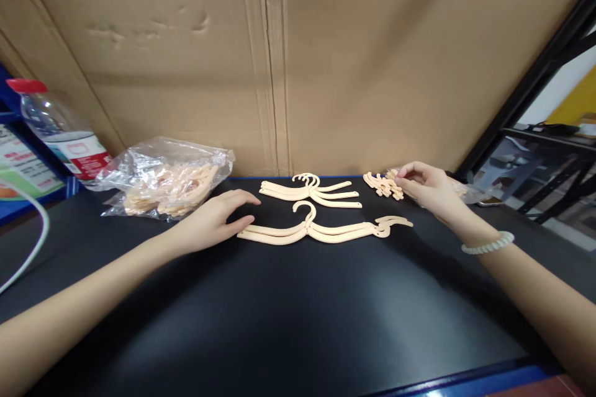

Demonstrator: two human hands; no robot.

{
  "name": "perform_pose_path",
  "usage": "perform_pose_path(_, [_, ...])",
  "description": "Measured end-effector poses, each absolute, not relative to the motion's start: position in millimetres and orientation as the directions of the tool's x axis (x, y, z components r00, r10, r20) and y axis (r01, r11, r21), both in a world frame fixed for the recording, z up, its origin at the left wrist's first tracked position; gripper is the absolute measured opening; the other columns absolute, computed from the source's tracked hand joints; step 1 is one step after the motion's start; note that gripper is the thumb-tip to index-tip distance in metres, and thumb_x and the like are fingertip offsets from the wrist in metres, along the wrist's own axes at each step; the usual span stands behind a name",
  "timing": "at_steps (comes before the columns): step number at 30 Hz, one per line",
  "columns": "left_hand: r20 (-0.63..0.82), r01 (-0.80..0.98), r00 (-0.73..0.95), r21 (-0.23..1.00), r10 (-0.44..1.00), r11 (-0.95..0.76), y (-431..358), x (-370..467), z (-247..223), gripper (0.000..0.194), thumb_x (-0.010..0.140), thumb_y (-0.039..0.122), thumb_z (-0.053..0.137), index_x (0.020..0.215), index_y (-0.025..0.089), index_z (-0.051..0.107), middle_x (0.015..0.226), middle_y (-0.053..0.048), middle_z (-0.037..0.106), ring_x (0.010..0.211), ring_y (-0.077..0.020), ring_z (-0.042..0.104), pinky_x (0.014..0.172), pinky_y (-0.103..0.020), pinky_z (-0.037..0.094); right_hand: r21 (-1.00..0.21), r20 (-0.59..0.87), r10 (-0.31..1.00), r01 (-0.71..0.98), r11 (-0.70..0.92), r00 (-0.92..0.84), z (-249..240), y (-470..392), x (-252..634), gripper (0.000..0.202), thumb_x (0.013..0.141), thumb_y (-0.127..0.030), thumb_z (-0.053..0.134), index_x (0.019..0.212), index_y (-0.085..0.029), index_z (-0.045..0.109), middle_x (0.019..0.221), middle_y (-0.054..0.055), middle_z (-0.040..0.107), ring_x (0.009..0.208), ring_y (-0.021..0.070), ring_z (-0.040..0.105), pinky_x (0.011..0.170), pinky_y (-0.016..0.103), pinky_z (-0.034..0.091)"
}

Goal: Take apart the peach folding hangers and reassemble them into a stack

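Note:
A beige plastic clothes hanger point(279, 237) lies on the black table with its hook pointing away from me. A curved loose-looking piece point(395, 222) adjoins its right end. My left hand point(218, 217) is at its left end, thumb and fingers apart, nothing between them. Behind it rest several more beige hangers point(286, 191), fanned over one another. On the right, my right hand point(428, 189) has its fingertips pinched together over a pile of small beige pieces point(380, 185). Whatever is between those fingertips is too small to make out.
A clear plastic bag point(172, 180) of beige parts sits at the left, beside a red-capped bottle point(69, 130). Another clear bag point(470, 192) lies behind my right wrist. A cardboard wall point(186, 74) closes off the back. A white cable point(40, 242) curves in from the left.

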State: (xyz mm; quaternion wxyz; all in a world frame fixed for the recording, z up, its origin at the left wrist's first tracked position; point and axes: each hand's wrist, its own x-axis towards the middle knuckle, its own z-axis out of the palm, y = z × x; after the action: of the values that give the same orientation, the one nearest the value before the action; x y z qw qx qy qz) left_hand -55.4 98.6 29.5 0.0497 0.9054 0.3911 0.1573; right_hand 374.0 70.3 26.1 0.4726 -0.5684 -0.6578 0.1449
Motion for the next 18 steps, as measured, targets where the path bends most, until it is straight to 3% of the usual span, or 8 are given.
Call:
perform_pose_path(2, [0.248, 0.674, 0.660, 0.224, 0.709, -0.704, 104.6, -52.6, 28.6, 0.042, 0.093, 0.048, 0.042, 0.120, 0.019, 0.057, 0.133, -0.011, 0.058, 0.124, -0.0262, 0.052, 0.106, -0.041, 0.041, -0.628, 0.499, 0.866, 0.698, 0.344, 0.022, 25.8, 73.9, 381.3, 0.022, 0.083, -0.042, 0.061, 0.080, -0.022, 0.053, 0.070, 0.002, 0.060, 0.059, 0.0174, 0.055, 0.052, 0.028, 0.041])
perform_pose_path(5, [0.258, 0.656, 0.664, 0.249, 0.702, -0.712, 118.3, -49.5, 24.1, 0.048, 0.095, 0.050, 0.036, 0.129, 0.019, 0.052, 0.142, -0.010, 0.052, 0.132, -0.0251, 0.046, 0.112, -0.043, 0.035, -0.310, 0.571, 0.808, 0.872, 0.379, -0.148, 21.8, 82.3, 393.4, 0.009, 0.086, -0.027, 0.051, 0.080, -0.022, 0.053, 0.076, 0.004, 0.063, 0.069, 0.0203, 0.060, 0.062, 0.031, 0.045])
perform_pose_path(8, [0.278, 0.652, 0.652, 0.268, 0.705, -0.709, 132.0, -48.6, 16.1, 0.054, 0.096, 0.050, 0.034, 0.135, 0.016, 0.049, 0.144, -0.011, 0.051, 0.133, -0.0252, 0.045, 0.113, -0.042, 0.033, -0.051, 0.580, 0.773, 0.935, 0.350, -0.258, 15.6, 91.3, 402.9, 0.011, 0.081, -0.014, 0.047, 0.077, -0.020, 0.054, 0.076, 0.006, 0.064, 0.074, 0.0228, 0.059, 0.069, 0.033, 0.045])
perform_pose_path(11, [0.287, 0.647, 0.653, 0.270, 0.701, -0.713, 139.1, -48.7, 9.4, 0.053, 0.095, 0.049, 0.035, 0.132, 0.015, 0.052, 0.141, -0.012, 0.054, 0.130, -0.0265, 0.049, 0.111, -0.042, 0.036, 0.063, 0.528, 0.779, 0.931, 0.361, -0.337, 10.5, 96.5, 406.9, 0.017, 0.077, -0.007, 0.048, 0.080, -0.018, 0.060, 0.082, 0.009, 0.066, 0.082, 0.0264, 0.058, 0.076, 0.037, 0.043])
perform_pose_path(14, [0.299, 0.635, 0.660, 0.268, 0.689, -0.725, 139.5, -48.3, 7.2, 0.050, 0.094, 0.048, 0.037, 0.128, 0.017, 0.056, 0.135, -0.012, 0.058, 0.125, -0.0272, 0.053, 0.108, -0.043, 0.039, 0.169, 0.436, 0.785, 0.897, 0.408, -0.439, 6.6, 98.3, 407.4, 0.027, 0.078, -0.005, 0.051, 0.096, -0.017, 0.067, 0.101, 0.012, 0.067, 0.099, 0.0301, 0.057, 0.086, 0.041, 0.042])
perform_pose_path(18, [0.332, 0.624, 0.659, 0.261, 0.675, -0.737, 135.9, -45.6, 8.3, 0.043, 0.093, 0.046, 0.040, 0.119, 0.019, 0.060, 0.125, -0.011, 0.060, 0.119, -0.0270, 0.054, 0.106, -0.042, 0.041, 0.239, 0.354, 0.787, 0.862, 0.447, -0.506, 2.0, 101.7, 408.6, 0.032, 0.079, -0.002, 0.053, 0.101, -0.015, 0.071, 0.110, 0.014, 0.067, 0.109, 0.0324, 0.055, 0.092, 0.044, 0.042])
